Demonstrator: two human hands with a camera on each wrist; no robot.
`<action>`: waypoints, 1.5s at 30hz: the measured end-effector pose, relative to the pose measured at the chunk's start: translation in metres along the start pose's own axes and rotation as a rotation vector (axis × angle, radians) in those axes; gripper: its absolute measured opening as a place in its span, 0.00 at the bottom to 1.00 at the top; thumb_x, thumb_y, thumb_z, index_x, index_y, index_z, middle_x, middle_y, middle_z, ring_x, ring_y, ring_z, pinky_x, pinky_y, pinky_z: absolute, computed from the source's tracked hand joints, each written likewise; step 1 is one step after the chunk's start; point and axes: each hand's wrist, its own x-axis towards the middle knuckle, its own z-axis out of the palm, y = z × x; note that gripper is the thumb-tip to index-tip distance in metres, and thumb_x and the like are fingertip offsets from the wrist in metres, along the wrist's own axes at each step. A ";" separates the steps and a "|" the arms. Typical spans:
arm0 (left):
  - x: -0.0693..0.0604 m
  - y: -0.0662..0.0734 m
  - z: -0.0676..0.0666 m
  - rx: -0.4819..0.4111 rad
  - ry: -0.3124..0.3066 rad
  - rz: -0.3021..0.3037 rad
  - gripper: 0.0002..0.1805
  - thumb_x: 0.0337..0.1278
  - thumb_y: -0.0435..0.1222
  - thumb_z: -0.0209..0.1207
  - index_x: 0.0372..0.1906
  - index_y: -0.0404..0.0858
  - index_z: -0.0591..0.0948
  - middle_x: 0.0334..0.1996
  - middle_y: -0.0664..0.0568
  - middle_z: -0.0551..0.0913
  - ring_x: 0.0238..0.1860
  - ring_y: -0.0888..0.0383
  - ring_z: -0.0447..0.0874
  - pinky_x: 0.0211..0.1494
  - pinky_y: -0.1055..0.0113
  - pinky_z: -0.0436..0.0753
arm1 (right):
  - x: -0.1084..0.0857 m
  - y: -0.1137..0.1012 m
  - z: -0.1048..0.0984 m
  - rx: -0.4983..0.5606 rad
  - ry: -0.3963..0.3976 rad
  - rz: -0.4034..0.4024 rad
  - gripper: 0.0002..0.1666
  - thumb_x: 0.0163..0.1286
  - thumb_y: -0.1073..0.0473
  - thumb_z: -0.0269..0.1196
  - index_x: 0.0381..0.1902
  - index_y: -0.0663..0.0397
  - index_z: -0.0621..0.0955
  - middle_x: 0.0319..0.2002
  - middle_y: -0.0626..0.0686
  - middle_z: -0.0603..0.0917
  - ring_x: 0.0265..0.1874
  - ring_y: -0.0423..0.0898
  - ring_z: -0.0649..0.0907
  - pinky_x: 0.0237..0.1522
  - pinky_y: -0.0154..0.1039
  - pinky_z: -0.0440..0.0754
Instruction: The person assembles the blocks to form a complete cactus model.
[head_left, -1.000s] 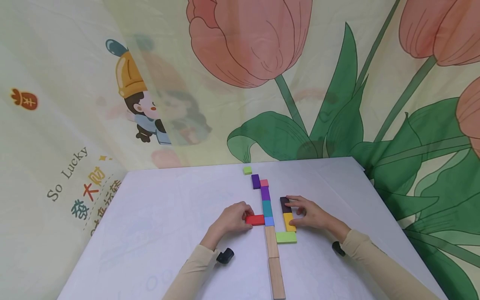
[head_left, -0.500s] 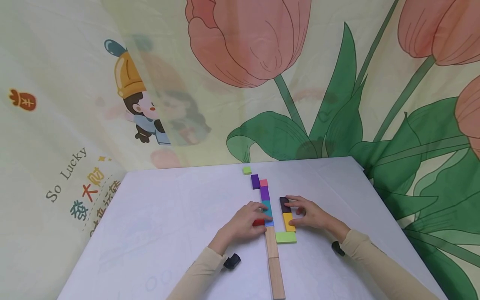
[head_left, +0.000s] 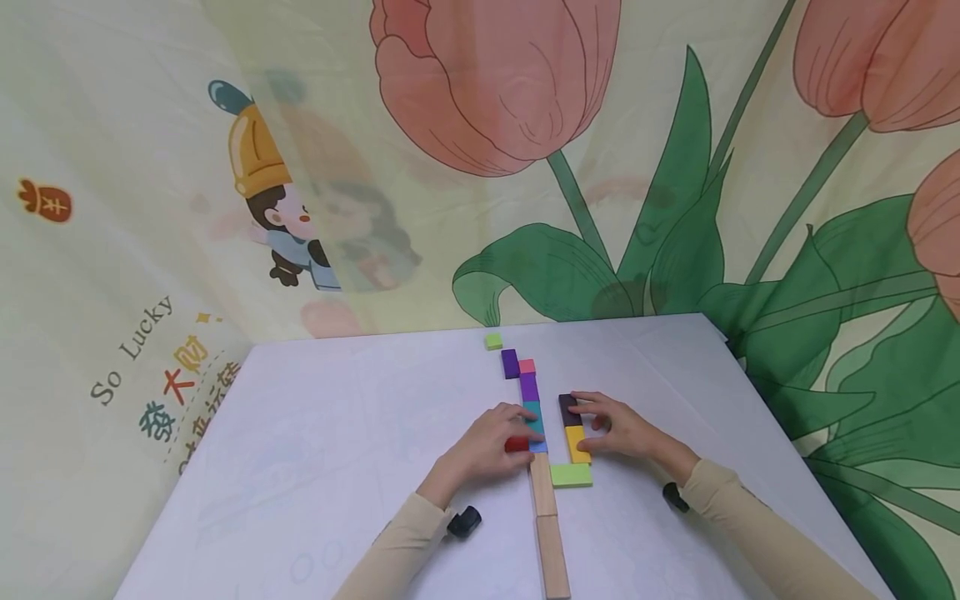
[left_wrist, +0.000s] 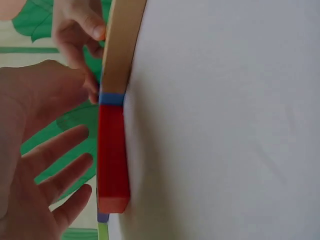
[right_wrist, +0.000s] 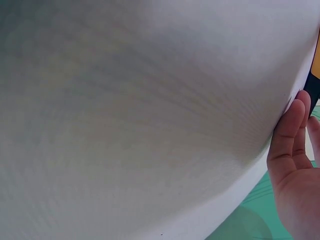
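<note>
In the head view my left hand point(head_left: 483, 446) reaches over the red block point(head_left: 517, 444), its fingertips above the teal block point(head_left: 533, 411) and blue block point(head_left: 538, 447); contact is unclear. The left wrist view shows that hand point(left_wrist: 45, 155) with fingers spread beside the red block point(left_wrist: 113, 155), whose end meets the blue one point(left_wrist: 111, 98). My right hand point(head_left: 626, 427) holds the black block point(head_left: 569, 410) and yellow block point(head_left: 577, 444) end to end between fingers and thumb. Only part of it point(right_wrist: 295, 170) shows in the right wrist view.
Two wooden blocks point(head_left: 552, 557) continue the row toward the near side, with a light green block point(head_left: 572, 475) beside it. Farther back lie purple point(head_left: 529, 387), pink point(head_left: 527, 366), dark purple point(head_left: 510, 363) and small green point(head_left: 492, 341) blocks on the white table point(head_left: 337, 433).
My left hand has moved right, from gripping the red block's left end to reaching over it and the row. The red block still lies against the row. My right hand keeps its hold.
</note>
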 end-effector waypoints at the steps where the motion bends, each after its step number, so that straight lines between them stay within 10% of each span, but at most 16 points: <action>1: 0.002 -0.002 -0.002 -0.015 0.023 -0.022 0.17 0.60 0.47 0.60 0.54 0.53 0.84 0.60 0.56 0.78 0.62 0.57 0.73 0.66 0.58 0.76 | 0.000 -0.001 0.000 0.002 -0.001 0.001 0.37 0.53 0.47 0.74 0.61 0.51 0.79 0.72 0.58 0.66 0.42 0.44 0.76 0.38 0.27 0.78; 9: 0.054 -0.044 -0.023 -0.186 0.270 -0.298 0.21 0.60 0.43 0.62 0.55 0.38 0.81 0.56 0.44 0.79 0.58 0.48 0.78 0.62 0.55 0.79 | 0.002 0.002 -0.002 -0.004 0.009 0.030 0.38 0.51 0.47 0.75 0.61 0.49 0.79 0.71 0.57 0.66 0.42 0.43 0.76 0.38 0.27 0.79; 15: 0.080 -0.071 -0.020 -0.203 0.225 -0.443 0.28 0.59 0.45 0.63 0.62 0.36 0.76 0.56 0.40 0.78 0.57 0.47 0.78 0.61 0.56 0.79 | 0.001 0.001 -0.001 0.019 -0.005 0.014 0.37 0.52 0.48 0.74 0.61 0.50 0.79 0.72 0.58 0.66 0.42 0.44 0.76 0.37 0.28 0.79; 32: 0.087 -0.078 -0.016 -0.252 0.196 -0.496 0.32 0.49 0.43 0.70 0.59 0.33 0.76 0.51 0.40 0.79 0.52 0.47 0.76 0.61 0.56 0.76 | 0.002 0.001 0.001 0.006 0.006 0.008 0.37 0.52 0.47 0.75 0.60 0.50 0.79 0.71 0.57 0.66 0.42 0.44 0.76 0.38 0.28 0.79; 40: 0.078 -0.082 -0.022 -0.553 0.369 -0.456 0.16 0.56 0.30 0.65 0.50 0.32 0.82 0.47 0.36 0.78 0.44 0.46 0.85 0.48 0.63 0.85 | 0.001 0.001 0.000 0.002 0.006 0.005 0.37 0.52 0.48 0.75 0.60 0.51 0.79 0.71 0.58 0.67 0.41 0.44 0.75 0.38 0.29 0.78; 45: 0.058 -0.082 -0.038 -0.688 0.283 -0.440 0.14 0.57 0.32 0.64 0.49 0.34 0.84 0.48 0.40 0.84 0.42 0.49 0.87 0.44 0.67 0.84 | 0.000 0.000 0.000 0.011 0.006 0.006 0.37 0.52 0.49 0.75 0.60 0.52 0.79 0.71 0.58 0.66 0.41 0.44 0.75 0.38 0.29 0.78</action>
